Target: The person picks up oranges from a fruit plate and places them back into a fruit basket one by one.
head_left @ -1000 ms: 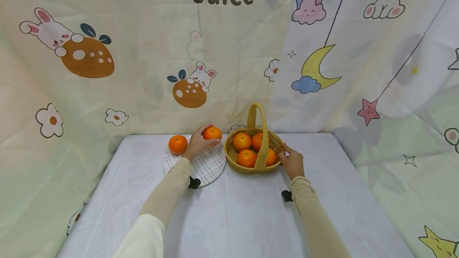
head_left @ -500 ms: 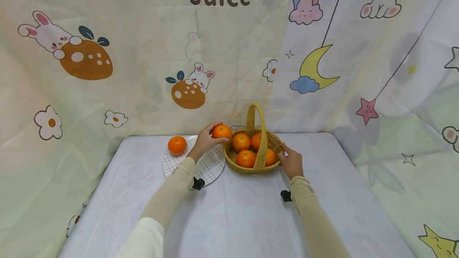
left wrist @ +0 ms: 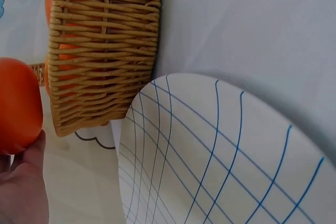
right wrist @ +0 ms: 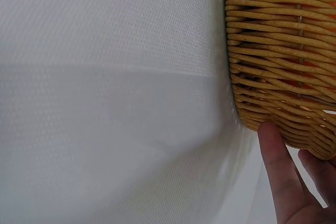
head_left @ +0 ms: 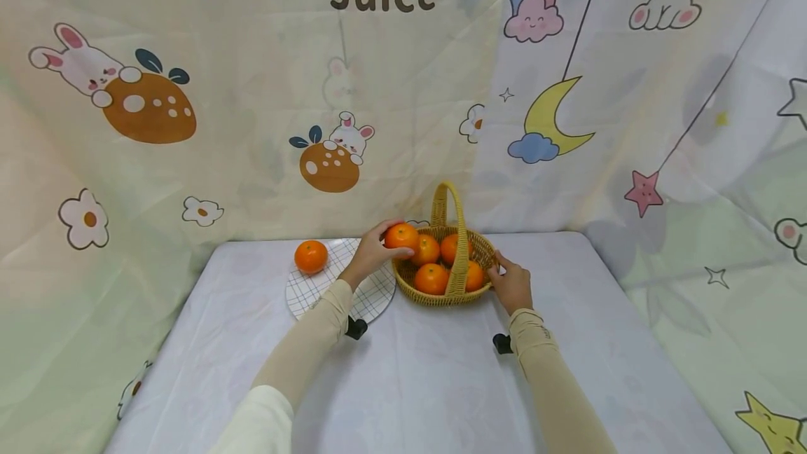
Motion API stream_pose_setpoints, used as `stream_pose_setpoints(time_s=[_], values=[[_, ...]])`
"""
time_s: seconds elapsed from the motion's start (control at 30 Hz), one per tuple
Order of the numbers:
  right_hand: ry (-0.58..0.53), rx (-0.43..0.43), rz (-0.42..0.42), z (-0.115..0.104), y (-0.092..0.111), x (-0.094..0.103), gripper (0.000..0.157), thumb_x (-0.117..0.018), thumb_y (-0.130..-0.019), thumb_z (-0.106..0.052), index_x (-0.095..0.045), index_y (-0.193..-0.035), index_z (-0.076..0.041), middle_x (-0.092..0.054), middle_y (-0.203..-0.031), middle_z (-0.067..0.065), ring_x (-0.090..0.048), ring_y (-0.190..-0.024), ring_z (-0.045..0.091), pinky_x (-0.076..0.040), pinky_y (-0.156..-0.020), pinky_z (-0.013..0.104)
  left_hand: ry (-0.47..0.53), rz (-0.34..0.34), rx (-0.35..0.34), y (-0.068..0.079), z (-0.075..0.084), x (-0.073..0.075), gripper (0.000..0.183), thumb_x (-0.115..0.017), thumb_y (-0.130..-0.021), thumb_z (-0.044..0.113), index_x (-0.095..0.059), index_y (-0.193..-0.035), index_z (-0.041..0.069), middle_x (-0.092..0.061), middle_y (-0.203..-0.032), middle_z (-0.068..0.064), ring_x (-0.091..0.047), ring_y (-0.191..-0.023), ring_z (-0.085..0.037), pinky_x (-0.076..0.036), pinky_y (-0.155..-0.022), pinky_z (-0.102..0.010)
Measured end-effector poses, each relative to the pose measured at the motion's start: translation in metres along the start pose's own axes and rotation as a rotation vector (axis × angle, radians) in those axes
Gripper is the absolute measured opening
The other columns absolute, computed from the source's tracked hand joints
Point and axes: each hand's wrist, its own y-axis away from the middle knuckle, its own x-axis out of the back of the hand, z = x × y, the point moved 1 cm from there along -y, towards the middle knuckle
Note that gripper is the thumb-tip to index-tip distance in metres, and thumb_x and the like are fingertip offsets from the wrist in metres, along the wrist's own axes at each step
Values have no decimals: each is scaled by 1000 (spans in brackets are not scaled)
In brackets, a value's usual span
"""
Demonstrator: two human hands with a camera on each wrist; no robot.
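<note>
My left hand [head_left: 372, 254] grips an orange [head_left: 401, 240] by its side, above the left rim of a yellow wicker basket [head_left: 429, 298]. In the left wrist view the held orange [left wrist: 18, 106] is apart from the basket wall [left wrist: 105, 51]. Several other oranges [head_left: 431, 279] lie inside the basket, partly behind its tall handle [head_left: 459, 230]. At the basket's right edge my right hand [head_left: 513, 286] holds the rim, with a finger [right wrist: 275, 153] against the outer weave in the right wrist view. Left of the basket, one orange [head_left: 311, 257] sits on a round white plate [head_left: 305, 293] with blue lines.
Plate and basket stand side by side near the back edge of a table [head_left: 429, 377] covered in white cloth. A printed curtain [head_left: 252, 90] hangs right behind them and along both sides. Small black devices [head_left: 502, 344] sit at both wrists.
My left hand has carried the orange rightward from above the plate to over the basket's left rim. The right hand stays at the basket's edge, and the view has shifted slightly.
</note>
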Motion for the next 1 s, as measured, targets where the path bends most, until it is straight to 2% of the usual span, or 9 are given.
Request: stream_pose_setpoints(time_s=[0.17,0.5,0.6,0.8,0.93,1.0], values=[[-7,-13,-5,-2,2,0,49,-54,-96,-15,-46,-144,-12,-68,-77,14,-55,-53,14,-49,-48,25,19,-29,2,0,-4,-5,71,-86,-72,42,-55,-136,31,-51,-139,8,-53,-120,-21,-46,-99,-43],[-13,-11,-8,-1,1,-1,50,-53,-95,-14,-45,-144,-11,-69,-95,22,-57,-57,14,-51,-50,24,35,-58,-30,2,-6,-10,71,-85,-74,40,-55,-136,28,-50,-142,2,-53,-120,-23,-47,-99,-43],[-8,-11,-7,0,1,-1,50,-53,-95,-14,-45,-144,-12,-69,-90,20,-56,-56,14,-50,-49,24,28,-66,-37,3,-7,-11,72,-85,-74,40,-54,-138,26,-48,-145,0,-52,-123,-22,-46,-100,-43],[-14,-11,2,-1,1,-2,50,-54,-94,-15,-46,-144,-13,-68,-81,15,-54,-54,15,-49,-47,24,0,-68,-25,5,-9,-13,72,-85,-74,40,-54,-138,28,-50,-141,7,-53,-121,-20,-46,-99,-41],[-23,-5,0,-1,1,-1,50,-53,-94,-14,-45,-144,-12,-67,-81,17,-54,-53,15,-48,-47,25,-11,-74,-27,5,-10,-13,77,-85,-74,39,-53,-140,19,-50,-142,3,-53,-122,-23,-46,-100,-43],[-24,4,6,0,1,0,51,-53,-94,-14,-45,-144,-12,-69,-86,19,-56,-53,14,-49,-48,25,-22,-83,-35,5,-11,-14,80,-86,-73,39,-52,-141,15,-50,-142,-1,-53,-122,-24,-46,-99,-44]])
